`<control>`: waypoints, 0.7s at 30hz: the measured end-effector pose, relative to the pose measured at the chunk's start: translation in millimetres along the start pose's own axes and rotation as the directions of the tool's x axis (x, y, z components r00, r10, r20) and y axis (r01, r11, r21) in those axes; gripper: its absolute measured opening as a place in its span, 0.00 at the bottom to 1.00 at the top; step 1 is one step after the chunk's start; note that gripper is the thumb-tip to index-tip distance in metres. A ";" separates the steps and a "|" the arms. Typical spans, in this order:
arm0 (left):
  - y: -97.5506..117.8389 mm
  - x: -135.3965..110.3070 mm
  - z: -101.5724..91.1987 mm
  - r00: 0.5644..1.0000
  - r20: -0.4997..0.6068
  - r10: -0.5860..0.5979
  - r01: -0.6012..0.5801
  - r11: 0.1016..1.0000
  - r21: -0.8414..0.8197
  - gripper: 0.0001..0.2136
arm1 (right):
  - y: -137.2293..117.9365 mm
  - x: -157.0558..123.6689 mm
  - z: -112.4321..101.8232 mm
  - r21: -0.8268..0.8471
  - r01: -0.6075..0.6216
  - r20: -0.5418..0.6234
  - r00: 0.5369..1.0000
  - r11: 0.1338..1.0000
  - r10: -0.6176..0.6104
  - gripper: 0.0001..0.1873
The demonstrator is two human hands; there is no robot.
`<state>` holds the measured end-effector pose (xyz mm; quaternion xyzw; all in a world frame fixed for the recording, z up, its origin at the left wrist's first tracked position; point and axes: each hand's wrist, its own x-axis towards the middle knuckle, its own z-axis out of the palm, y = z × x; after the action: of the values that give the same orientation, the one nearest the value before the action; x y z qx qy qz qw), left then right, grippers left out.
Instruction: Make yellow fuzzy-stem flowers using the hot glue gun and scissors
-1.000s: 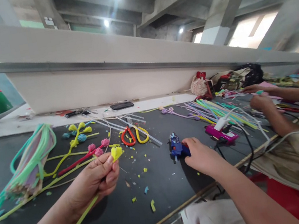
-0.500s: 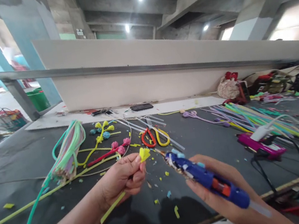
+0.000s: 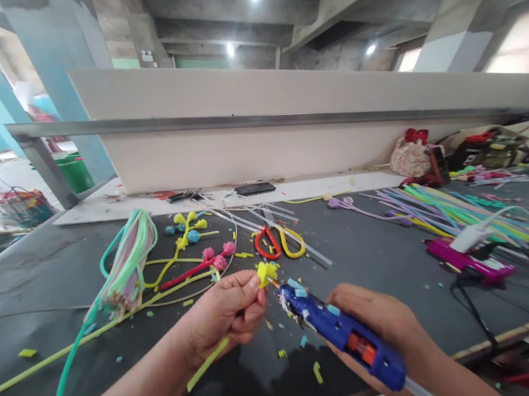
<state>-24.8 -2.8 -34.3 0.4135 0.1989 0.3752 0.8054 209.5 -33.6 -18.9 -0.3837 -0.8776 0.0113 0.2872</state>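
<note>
Between the thumb and fingers of my left hand (image 3: 232, 308) is a small yellow flower (image 3: 265, 272) on a stem; a yellow strip (image 3: 208, 363) sticks out below the same hand. My right hand (image 3: 381, 320) is wrapped round a blue glue gun (image 3: 342, 330) with a clear glue stick (image 3: 422, 395) in its rear. The gun's metal tip is at the flower and seems to touch it. Behind the flower lie scissors (image 3: 279, 243) with one red and one yellow handle. To their left are a pink flower stem (image 3: 199, 266) and a yellow one (image 3: 181, 242).
A bundle of pastel strips (image 3: 129, 268) lies at left, more loose strips (image 3: 475, 217) at right. A magenta device (image 3: 470, 261) with a white plug and cords sits near the front edge. A dark phone (image 3: 255, 188) lies at the back. Scraps litter the black table (image 3: 370, 254).
My right hand has moved the glue gun left, bringing its tip to the yellow flower. The flower has turned slightly in my left hand. The whole view has shifted a little.
</note>
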 end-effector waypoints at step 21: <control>0.9 -1.7 0.0 1.000 -0.014 -0.019 0.019 1.000 0.008 0.11 | -4.4 -2.6 -1.8 0.021 -0.015 -0.039 0.999 1.000 0.015 0.05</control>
<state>-26.3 -3.9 -33.5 0.4122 0.2100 0.3698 0.8057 208.9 -38.9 -17.6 -0.3874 -0.8687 0.0151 0.3083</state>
